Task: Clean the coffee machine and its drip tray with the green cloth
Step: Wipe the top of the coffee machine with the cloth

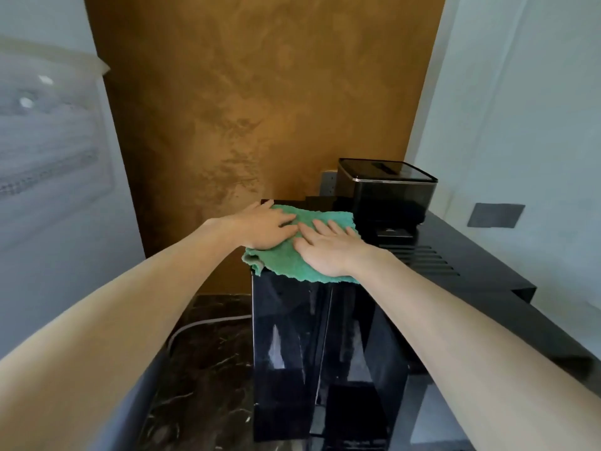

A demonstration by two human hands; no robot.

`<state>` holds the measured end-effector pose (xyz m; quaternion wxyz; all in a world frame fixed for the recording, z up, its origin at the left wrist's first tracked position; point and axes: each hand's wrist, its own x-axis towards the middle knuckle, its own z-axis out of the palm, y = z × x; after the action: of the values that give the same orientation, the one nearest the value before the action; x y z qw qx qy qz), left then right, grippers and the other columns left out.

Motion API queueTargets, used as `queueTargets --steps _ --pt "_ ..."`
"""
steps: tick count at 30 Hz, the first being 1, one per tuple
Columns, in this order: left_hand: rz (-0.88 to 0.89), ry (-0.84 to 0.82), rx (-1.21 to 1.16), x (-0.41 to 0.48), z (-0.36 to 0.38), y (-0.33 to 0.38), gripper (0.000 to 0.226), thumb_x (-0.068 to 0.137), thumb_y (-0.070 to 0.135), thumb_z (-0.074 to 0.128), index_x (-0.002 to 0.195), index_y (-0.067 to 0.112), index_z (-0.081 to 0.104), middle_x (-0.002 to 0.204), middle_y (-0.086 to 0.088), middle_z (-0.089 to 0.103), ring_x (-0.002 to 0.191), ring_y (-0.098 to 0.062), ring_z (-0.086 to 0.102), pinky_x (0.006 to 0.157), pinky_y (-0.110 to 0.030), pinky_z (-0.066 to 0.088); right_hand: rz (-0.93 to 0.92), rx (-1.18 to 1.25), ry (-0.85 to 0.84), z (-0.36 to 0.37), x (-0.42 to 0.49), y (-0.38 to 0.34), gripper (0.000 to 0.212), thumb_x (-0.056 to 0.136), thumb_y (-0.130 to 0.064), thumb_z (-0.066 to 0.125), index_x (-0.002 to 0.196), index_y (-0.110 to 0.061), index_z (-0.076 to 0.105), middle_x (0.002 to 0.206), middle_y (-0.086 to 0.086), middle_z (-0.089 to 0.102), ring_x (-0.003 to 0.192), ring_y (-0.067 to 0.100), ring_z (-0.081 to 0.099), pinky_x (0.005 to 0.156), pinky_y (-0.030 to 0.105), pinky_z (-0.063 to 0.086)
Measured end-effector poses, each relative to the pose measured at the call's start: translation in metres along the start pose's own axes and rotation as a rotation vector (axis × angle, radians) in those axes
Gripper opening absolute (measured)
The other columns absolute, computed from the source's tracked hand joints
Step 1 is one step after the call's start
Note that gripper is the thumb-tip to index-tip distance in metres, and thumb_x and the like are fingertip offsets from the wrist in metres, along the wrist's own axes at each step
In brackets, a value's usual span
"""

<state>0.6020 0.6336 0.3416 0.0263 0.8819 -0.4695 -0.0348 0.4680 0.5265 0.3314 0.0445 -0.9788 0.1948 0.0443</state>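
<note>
The glossy black box-shaped coffee machine (292, 336) stands on the dark veined marble surface (201, 369); its drip tray cannot be made out. The crumpled green terry cloth (286, 260) lies spread on the machine's top panel, long axis left to right, directly under both grips: left hand (266, 227) and right hand (328, 250) press it flat side by side, fingers straight, pinching nothing, forearms extended forward. The rest of the top panel lies beyond the fingertips, toward the smoked lidded container (387, 187) at rear right, nearer the right hand.

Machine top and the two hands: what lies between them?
The cloth lies between them, spread on the machine top. The left hand and right hand press flat on it, as the head view shows.
</note>
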Motion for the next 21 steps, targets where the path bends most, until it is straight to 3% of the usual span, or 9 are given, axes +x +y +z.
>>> queueTargets --steps 2,4,6,8,10,12,15,17,21 --pt "0.008 0.235 -0.259 -0.002 -0.003 -0.008 0.046 0.11 0.041 0.04 0.15 0.022 0.05 0.149 -0.006 0.057 0.137 -0.027 0.051 0.109 -0.035 0.041 -0.004 0.006 0.0 0.0 0.005 0.001 0.063 0.105 -0.055 0.009 0.163 -0.035 -0.003 0.172 0.001 -0.008 0.158 0.026 -0.008 0.127 0.051 -0.003" --pt "-0.142 0.412 -0.444 -0.002 -0.001 -0.024 0.034 0.108 0.034 0.048 0.132 0.016 0.063 0.128 -0.006 0.068 0.117 -0.027 0.063 0.098 -0.037 0.051 -0.011 0.013 -0.003 0.001 0.007 0.003 0.063 0.105 -0.056 0.01 0.163 -0.036 -0.003 0.172 0.0 -0.008 0.158 0.026 -0.009 0.127 0.05 -0.004" --pt "-0.277 0.329 -0.487 -0.005 0.001 -0.038 0.03 0.104 0.037 0.053 0.114 0.011 0.066 0.117 -0.004 0.067 0.106 -0.026 0.062 0.091 -0.035 0.051 -0.017 0.014 -0.003 0.001 0.007 0.004 0.063 0.105 -0.057 0.01 0.163 -0.037 -0.003 0.172 -0.001 -0.009 0.158 0.025 -0.009 0.126 0.05 -0.004" --pt "-0.328 0.185 -0.594 -0.011 0.003 -0.044 0.04 0.102 0.048 0.057 0.104 0.009 0.067 0.103 -0.002 0.066 0.094 -0.021 0.059 0.078 -0.031 0.047 -0.025 0.012 -0.007 0.001 0.007 0.004 0.063 0.104 -0.057 0.01 0.163 -0.038 -0.004 0.172 -0.001 -0.009 0.158 0.024 -0.009 0.126 0.05 -0.004" --pt "-0.36 0.1 -0.692 -0.017 0.0 -0.04 0.044 0.103 0.052 0.053 0.103 0.01 0.068 0.087 0.001 0.062 0.077 -0.016 0.052 0.066 -0.029 0.041 -0.027 0.015 -0.014 0.0 0.007 0.005 0.063 0.104 -0.058 0.01 0.163 -0.038 -0.004 0.172 -0.001 -0.01 0.158 0.024 -0.01 0.125 0.05 -0.005" --pt "-0.381 0.053 -0.717 -0.02 -0.004 -0.038 0.043 0.105 0.048 0.051 0.112 0.01 0.069 0.082 0.0 0.057 0.07 -0.015 0.044 0.063 -0.027 0.035 -0.031 0.015 -0.016 -0.001 0.006 0.004 0.063 0.104 -0.057 0.01 0.163 -0.037 -0.005 0.172 -0.001 -0.01 0.158 0.025 -0.01 0.125 0.05 -0.005" --pt "-0.361 0.029 -0.696 -0.018 -0.008 -0.035 0.034 0.106 0.04 0.053 0.11 0.01 0.068 0.081 -0.001 0.054 0.066 -0.015 0.039 0.058 -0.027 0.029 -0.035 0.019 -0.014 0.0 0.004 0.004 0.064 0.104 -0.057 0.01 0.163 -0.036 -0.005 0.172 0.0 -0.01 0.158 0.025 -0.01 0.125 0.05 -0.005" --pt "-0.363 0.078 -0.662 -0.015 -0.011 -0.032 0.027 0.104 0.039 0.056 0.105 0.013 0.066 0.098 -0.003 0.062 0.076 -0.016 0.047 0.061 -0.029 0.033 -0.036 0.019 -0.014 0.0 0.004 0.004 0.064 0.104 -0.057 0.01 0.163 -0.036 -0.004 0.172 0.001 -0.01 0.158 0.025 -0.009 0.125 0.05 -0.005" --pt "-0.381 0.136 -0.669 -0.015 -0.014 -0.02 0.063 0.09 0.054 0.072 0.132 0.008 0.061 0.129 -0.004 0.057 0.113 -0.023 0.052 0.083 -0.033 0.042 -0.035 0.008 -0.017 -0.002 0.004 0.004 0.064 0.104 -0.057 0.009 0.163 -0.034 -0.004 0.172 0.002 -0.01 0.158 0.027 -0.009 0.125 0.052 -0.004"
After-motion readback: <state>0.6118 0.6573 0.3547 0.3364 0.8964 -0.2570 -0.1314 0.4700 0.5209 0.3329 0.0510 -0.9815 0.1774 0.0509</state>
